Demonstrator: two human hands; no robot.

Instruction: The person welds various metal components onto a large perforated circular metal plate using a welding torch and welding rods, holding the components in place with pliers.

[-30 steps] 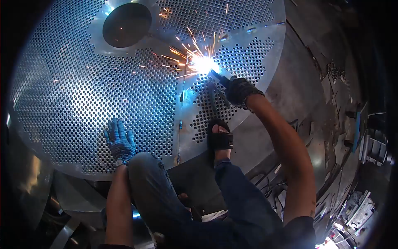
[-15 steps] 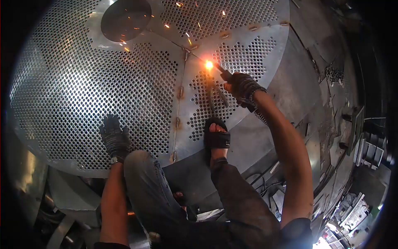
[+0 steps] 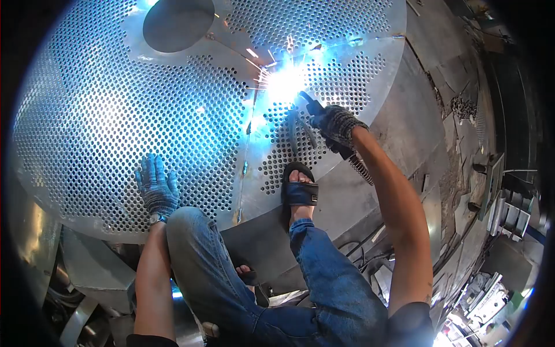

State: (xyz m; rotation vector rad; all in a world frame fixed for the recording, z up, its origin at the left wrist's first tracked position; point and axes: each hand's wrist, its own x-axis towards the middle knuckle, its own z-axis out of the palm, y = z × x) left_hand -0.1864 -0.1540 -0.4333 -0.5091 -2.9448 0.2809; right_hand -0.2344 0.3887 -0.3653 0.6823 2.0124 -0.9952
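My gloved left hand point(image 3: 156, 188) lies flat with fingers spread on a large perforated metal plate point(image 3: 395, 58). Wrapped around the handle of a welding torch point(image 3: 313, 106) is my gloved right hand point(image 3: 337, 124). A blinding blue-white arc point(image 3: 284, 85) burns at the torch tip, and sparks fly from it. The glare hides the nozzle end and the metal right under it. Spot welds mark the seam point(image 3: 245, 168) running down from the arc. Just below the torch, a dark V-shaped metal tool point(image 3: 293, 133) rests on the plate.
A large grey round area point(image 3: 179, 24), opening or disc, is at the top of the plate. My sandalled foot point(image 3: 301, 185) stands at its lower edge. Metal sheets and offcuts point(image 3: 465, 107) lie to the right. A spring-sleeved cable point(image 3: 361, 169) trails from the torch.
The small orange glow at the torch tip has become a wide blue-white arc lighting the plate and my legs. My right hand has shifted slightly down; my left stays on the plate.
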